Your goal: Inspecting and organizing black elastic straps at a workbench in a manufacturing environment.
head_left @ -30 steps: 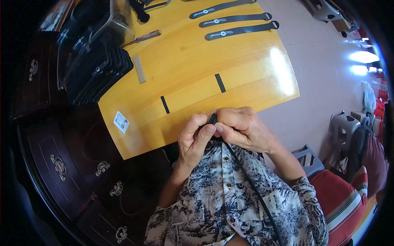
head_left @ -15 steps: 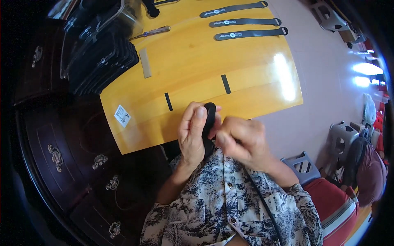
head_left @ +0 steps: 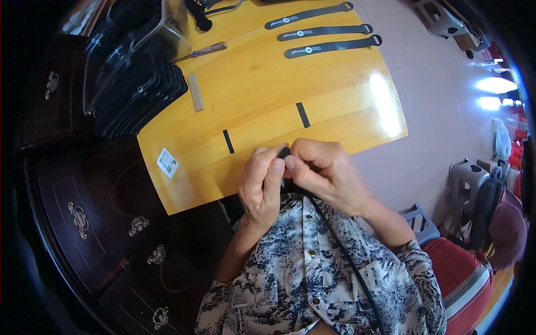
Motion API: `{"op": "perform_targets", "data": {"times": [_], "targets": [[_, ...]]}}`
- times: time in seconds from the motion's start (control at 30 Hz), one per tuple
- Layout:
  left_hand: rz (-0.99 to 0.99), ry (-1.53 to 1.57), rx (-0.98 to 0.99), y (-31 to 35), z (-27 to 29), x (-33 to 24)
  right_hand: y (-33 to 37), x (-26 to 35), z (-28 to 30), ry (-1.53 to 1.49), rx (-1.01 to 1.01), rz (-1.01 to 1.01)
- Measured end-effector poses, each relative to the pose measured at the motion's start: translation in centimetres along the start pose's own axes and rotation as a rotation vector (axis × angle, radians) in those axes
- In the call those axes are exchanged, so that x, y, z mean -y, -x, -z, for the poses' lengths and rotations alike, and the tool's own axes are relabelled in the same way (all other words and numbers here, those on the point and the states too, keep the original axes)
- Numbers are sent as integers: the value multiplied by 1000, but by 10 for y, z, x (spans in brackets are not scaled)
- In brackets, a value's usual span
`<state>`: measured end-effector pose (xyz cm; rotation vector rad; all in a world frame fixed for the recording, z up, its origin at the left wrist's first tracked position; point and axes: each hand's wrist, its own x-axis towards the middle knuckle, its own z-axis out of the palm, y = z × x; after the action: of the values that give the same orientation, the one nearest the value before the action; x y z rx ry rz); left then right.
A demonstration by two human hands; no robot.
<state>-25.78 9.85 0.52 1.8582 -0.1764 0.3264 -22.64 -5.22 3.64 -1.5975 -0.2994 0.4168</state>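
Just in front of my chest, at the table's near edge, my left hand (head_left: pixel 260 184) pinches a black strap (head_left: pixel 285 152) between thumb and fingers. My right hand (head_left: pixel 324 170) closes on the strap's upper end from the other side, its thumb and forefinger pressed together there. Most of the strap is hidden by my fingers. Three similar dark straps with a ring at one end, among them the nearest strap (head_left: pixel 334 46), lie side by side at the far right of the yellow table (head_left: pixel 257 95).
A stack of black straps (head_left: pixel 145 92) leans at the left beside a clear bin (head_left: pixel 159 28). A screwdriver (head_left: pixel 204 51), a tan strip (head_left: pixel 196 92), two short black strips (head_left: pixel 229 142) and a white label (head_left: pixel 167 163) lie on the table. Dark drawers (head_left: pixel 106 223) stand left.
My right hand has come up and inward to the strap's top end, beside my left fingers. The strap, which showed more of its length before, is now mostly covered.
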Motion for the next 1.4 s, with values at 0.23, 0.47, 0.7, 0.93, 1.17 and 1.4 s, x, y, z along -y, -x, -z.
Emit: {"op": "perform_targets", "data": {"times": [0.23,0.47,0.7,0.93,1.17,1.4], "targets": [[554,617,-104,0,4,-29,-3,-1,-17,325,-212,591],[514,890,-44,-6,2,-37,0,-1,-10,31,-133,301],[424,578,58,-5,5,-32,-4,-2,-15,23,-121,364],[629,954,-343,-25,16,-27,9,-15,-35,194,-138,690],[634,944,-399,-32,21,-32,9,1,-29,47,-44,536],[380,1193,-294,-38,77,23,19,2,-25,-318,144,120]]}}
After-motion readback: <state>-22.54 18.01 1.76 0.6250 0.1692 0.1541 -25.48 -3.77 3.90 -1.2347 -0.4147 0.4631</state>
